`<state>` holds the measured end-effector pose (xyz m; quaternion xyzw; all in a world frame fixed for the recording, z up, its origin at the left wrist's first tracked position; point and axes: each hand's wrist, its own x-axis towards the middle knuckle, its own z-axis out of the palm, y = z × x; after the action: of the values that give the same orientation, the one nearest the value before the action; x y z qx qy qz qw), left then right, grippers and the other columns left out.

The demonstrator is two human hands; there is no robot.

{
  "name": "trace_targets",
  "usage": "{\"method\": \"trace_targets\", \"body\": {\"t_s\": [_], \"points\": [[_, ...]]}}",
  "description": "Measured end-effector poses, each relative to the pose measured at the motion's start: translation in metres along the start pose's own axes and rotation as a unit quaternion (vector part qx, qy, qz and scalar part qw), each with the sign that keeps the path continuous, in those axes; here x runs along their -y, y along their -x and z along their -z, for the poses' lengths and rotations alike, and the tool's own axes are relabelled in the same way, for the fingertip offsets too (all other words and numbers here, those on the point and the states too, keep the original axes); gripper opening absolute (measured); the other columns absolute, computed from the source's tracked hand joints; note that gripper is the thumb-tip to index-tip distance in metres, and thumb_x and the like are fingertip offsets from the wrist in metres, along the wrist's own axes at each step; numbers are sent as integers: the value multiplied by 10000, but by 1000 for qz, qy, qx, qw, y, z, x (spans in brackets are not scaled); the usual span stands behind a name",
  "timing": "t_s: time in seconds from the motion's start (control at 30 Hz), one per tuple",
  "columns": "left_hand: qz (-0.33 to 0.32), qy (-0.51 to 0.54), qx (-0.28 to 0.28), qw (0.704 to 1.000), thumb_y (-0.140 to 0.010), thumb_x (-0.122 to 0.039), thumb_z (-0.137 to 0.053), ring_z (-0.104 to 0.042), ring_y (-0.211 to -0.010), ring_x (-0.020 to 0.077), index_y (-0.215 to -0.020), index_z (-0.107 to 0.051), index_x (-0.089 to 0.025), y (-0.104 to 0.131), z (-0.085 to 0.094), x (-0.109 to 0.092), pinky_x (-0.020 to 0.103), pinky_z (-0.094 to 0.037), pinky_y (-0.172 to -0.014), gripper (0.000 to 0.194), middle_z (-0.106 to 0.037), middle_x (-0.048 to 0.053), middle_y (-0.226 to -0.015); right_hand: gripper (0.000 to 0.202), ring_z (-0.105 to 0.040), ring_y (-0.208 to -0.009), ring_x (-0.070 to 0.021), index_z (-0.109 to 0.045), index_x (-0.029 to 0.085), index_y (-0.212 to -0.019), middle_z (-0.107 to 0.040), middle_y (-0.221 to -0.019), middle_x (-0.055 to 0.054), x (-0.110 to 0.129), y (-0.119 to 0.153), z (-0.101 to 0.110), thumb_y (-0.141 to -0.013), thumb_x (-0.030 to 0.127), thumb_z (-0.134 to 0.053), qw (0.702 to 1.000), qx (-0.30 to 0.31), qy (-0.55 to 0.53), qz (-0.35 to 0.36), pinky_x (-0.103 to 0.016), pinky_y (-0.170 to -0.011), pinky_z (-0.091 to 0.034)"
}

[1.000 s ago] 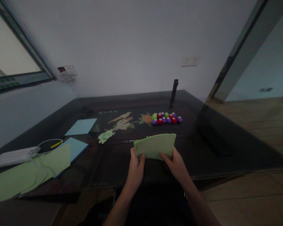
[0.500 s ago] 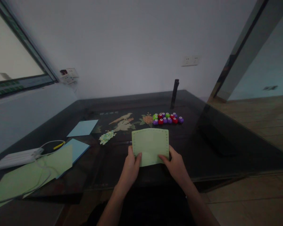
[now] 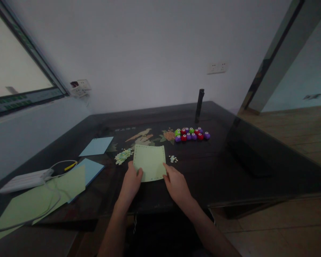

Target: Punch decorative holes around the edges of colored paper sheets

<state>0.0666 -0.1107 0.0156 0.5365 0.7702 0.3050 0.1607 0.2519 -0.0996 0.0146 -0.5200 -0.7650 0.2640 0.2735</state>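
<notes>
Green sheet: a light green, rectangular sheet, seemingly paper, with small dots along its edges (image 3: pixel 149 160), is held over the middle of the surface's near edge; whether it touches the surface cannot be told.
Left hand: the left hand (image 3: pixel 132 179) grips the sheet's near left corner, thumb on top, other fingers mostly hidden.
Right hand: the right hand (image 3: pixel 176 181) pinches the sheet's right edge close to its near corner, between thumb and fingers.
Scraps: a heap of tiny pale green and whitish bits (image 3: pixel 123 156) lies just beside the sheet's far left corner; a smaller cluster of whitish bits (image 3: pixel 173 159) lies near its right edge.
Eyed pieces: small purple, red and bright green pieces with eye-like tops (image 3: pixel 193 136) stand grouped toward the surface's far right corner.
Black post: a slim black upright post (image 3: pixel 199 105) stands behind them, near the far edge.
Left side: a light blue sheet (image 3: pixel 96 146) lies toward the left edge of the dark, glossy table (image 3: pixel 214 171).
</notes>
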Motion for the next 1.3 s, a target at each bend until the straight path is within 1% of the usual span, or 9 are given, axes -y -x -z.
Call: {"method": "trace_targets", "body": {"t_s": [0.1, 0.23, 0.43, 0.67, 0.87, 0.97, 1.13, 1.2, 1.3], "points": [[-57, -44, -13, 997, -821, -175, -412, -559, -1106, 268, -1360, -243, -79, -1, -8, 4, 373, -432, -912, 573, -523, 208, -1236, 517, -554, -1088, -222, -396, 101, -1362, -595, -1180, -134, 7, 3, 0, -846, 124, -412, 998, 27, 61, -15, -317, -918, -411], [-59, -109, 1, 992, -842, -189, -397, -576, -1064, 277, -1417, -153, -17, -2, -13, 7, 368, -439, -892, 648, -516, 235, -1203, 466, -564, -1061, -223, -443, 124, -1330, -594, -1175, -128, 11, 6, 0, -872, 114, -356, 988, 44, 147, -11, -309, -876, -429], [-42, -197, 20, 979, -876, -294, -371, -577, -998, 281, -1367, -301, 0, -6, -7, 8, 353, -453, -824, 576, -482, 226, -1175, 415, -561, -1009, -234, -512, 136, -1257, -601, -1132, -135, 12, 7, -2, -884, 96, -335, 968, 58, 243, 13, -334, -845, -424], [-41, -239, 44, 969, -869, -356, -393, -571, -938, 253, -1284, -441, -83, -6, 1, 12, 348, -451, -811, 498, -487, 155, -1090, 376, -557, -973, -236, -531, 177, -1237, -607, -1064, -123, 8, 10, -1, -891, 142, -389, 968, 40, 245, 30, -340, -816, -431], [-101, -180, -80, 975, -866, -409, -419, -524, -1006, 265, -1334, -401, -91, -6, 10, 14, 395, -442, -889, 567, -451, 134, -1050, 318, -537, -1010, -223, -573, 218, -1181, -569, -1039, -92, -1, 11, 25, -887, 286, -471, 993, -16, 93, 74, -322, -837, -446], [-170, -115, -120, 971, -861, -371, -441, -523, -1003, 244, -1264, -489, -145, -11, 24, -3, 399, -434, -917, 464, -449, 122, -1096, 288, -546, -954, -195, -595, 215, -1126, -561, -986, -74, -12, 1, 61, -891, 309, -457, 991, -75, 26, 109, -309, -838, -443], [-306, -1, -68, 950, -857, -260, -451, -538, -1003, 186, -1065, -611, -208, -28, 40, -63, 337, -425, -934, 267, -526, 69, -1074, 288, -543, -906, -213, -608, 219, -1087, -555, -971, -77, -66, -56, 128, -865, 350, -480, 974, -174, 61, 136, -357, -827, -436], [-356, 28, -38, 933, -855, -236, -460, -515, -1060, 186, -1013, -627, -203, -43, 29, -89, 340, -396, -970, 232, -552, 63, -1055, 289, -520, -980, -243, -621, 202, -1058, -561, -994, -96, -99, -90, 144, -846, 360, -503, 963, -215, 95, 131, -386, -878, -413], [-392, 23, 44, 919, -846, -197, -469, -510, -1067, 180, -1061, -619, -205, -76, -12, -121, 333, -389, -972, 262, -570, 65, -1070, 321, -498, -1045, -262, -617, 155, -1078, -559, -1060, -132, -147, -137, 150, -831, 335, -517, 956, -241, 140, 95, -389, -929, -381]]}}
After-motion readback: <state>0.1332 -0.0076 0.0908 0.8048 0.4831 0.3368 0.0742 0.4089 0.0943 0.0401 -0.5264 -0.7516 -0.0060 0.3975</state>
